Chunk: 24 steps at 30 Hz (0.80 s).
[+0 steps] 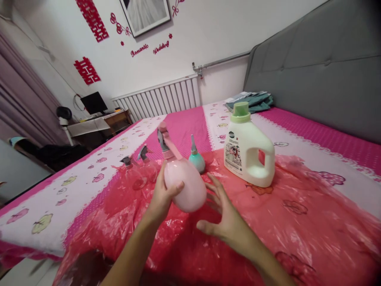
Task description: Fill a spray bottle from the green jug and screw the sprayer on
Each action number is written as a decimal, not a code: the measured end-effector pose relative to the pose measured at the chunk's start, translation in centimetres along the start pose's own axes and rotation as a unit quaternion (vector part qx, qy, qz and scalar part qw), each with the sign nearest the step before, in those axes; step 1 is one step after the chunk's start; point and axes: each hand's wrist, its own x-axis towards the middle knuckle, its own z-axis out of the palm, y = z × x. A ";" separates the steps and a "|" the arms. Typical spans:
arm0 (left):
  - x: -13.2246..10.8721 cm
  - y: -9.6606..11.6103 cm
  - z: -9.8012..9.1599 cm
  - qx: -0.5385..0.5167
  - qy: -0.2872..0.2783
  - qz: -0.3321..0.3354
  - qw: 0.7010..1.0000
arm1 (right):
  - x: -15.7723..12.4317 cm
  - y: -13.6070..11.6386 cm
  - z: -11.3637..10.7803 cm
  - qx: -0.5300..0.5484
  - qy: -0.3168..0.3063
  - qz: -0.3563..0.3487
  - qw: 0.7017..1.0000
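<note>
A pink spray bottle (pixel 186 184) with a pink and grey trigger head is held up and tilted, its top leaning left. My left hand (pixel 163 194) grips it around the side, thumb across the front. Close to the bottle's lower right side is my right hand (pixel 222 214), fingers spread and curved; whether a fingertip touches the bottle I cannot tell. Behind them stands a small teal bottle (pixel 197 161) with a grey spout. To the right sits a large pale green detergent jug (pixel 248 153) with a green cap.
Two clear spray bottles (pixel 144 169) with grey heads stand on the left of the red plastic sheet (pixel 285 222), which covers part of the bed. Folded clothes (pixel 253 101) lie near the grey headboard (pixel 312 59). A desk with a monitor (pixel 94 103) is at the far left.
</note>
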 end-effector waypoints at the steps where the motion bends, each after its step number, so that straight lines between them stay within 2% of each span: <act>1: -0.8 -0.4 0.4 -0.003 -0.020 -0.021 1.000 | 0.0 0.5 0.8 0.030 -0.003 -0.008 0.999; 4: -1.9 -0.9 1.1 -0.008 -0.049 -0.038 0.998 | -0.2 1.6 2.1 0.032 0.055 -0.031 0.998; 6: -1.6 -0.6 1.2 -0.011 -0.088 -0.027 0.996 | -0.4 1.9 2.1 0.019 0.057 -0.029 0.998; 9: -1.0 0.5 0.8 -0.054 -0.171 -0.037 0.983 | -0.6 1.3 1.3 0.003 -0.006 -0.021 1.000; 11: -1.4 1.1 0.2 -0.102 -0.188 -0.058 0.975 | -0.8 0.2 0.4 -0.018 -0.081 -0.006 0.997; 13: -2.2 1.3 -0.9 -0.147 -0.169 -0.072 0.972 | -1.0 -1.3 -0.7 -0.084 -0.167 0.034 0.982; 14: -2.8 1.2 -1.6 -0.179 -0.141 -0.078 0.971 | -1.2 -2.1 -1.4 -0.139 -0.205 0.062 0.967; 15: -3.2 1.1 -2.4 -0.215 -0.099 -0.065 0.969 | -1.3 -2.8 -2.2 -0.196 -0.220 0.089 0.952; 16: -3.7 1.1 -3.1 -0.229 -0.087 -0.059 0.968 | -1.5 -3.4 -3.1 -0.223 -0.237 0.119 0.938; 18: -4.3 1.0 -4.3 -0.209 -0.063 -0.081 0.972 | -1.9 -4.2 -4.7 -0.210 -0.204 0.126 0.948; 21: -4.6 1.5 -5.0 -0.164 -0.047 -0.114 0.979 | -2.3 -4.9 -6.5 -0.195 -0.133 0.105 0.966; 24: -4.5 1.7 -4.9 -0.125 0.006 -0.091 0.988 | -2.3 -5.3 -7.1 -0.207 -0.078 0.097 0.970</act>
